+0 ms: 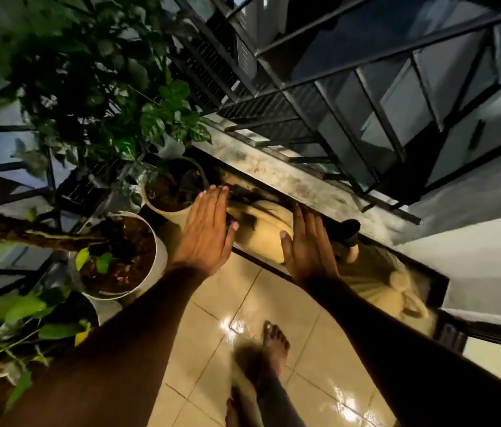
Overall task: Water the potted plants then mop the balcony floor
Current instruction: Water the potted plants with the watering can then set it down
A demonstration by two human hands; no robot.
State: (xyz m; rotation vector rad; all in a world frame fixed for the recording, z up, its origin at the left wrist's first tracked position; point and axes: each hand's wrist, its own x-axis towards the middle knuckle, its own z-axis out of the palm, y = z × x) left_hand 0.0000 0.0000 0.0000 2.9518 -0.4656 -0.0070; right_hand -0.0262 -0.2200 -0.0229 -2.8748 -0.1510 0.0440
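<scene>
I look down at a wet, tiled balcony floor [261, 306]. My left hand [207, 231] and my right hand [309, 245] are stretched forward, fingers straight, palms down, holding nothing. Between them, low by the wall, sits a cream rounded watering can [263, 229] with a dark spout [343, 229] to the right. A cream pot of soil [169, 192] with a leafy plant stands just left of my left hand. A white pot [126, 257] with soil and small green leaves is nearer, under my left forearm's side.
A stained concrete ledge [289, 177] with black metal railing [351, 97] runs diagonally behind the can. More leafy plants [6, 315] crowd the left edge. My bare foot [275, 346] stands on the shiny tiles. A white wall [474, 266] closes the right side.
</scene>
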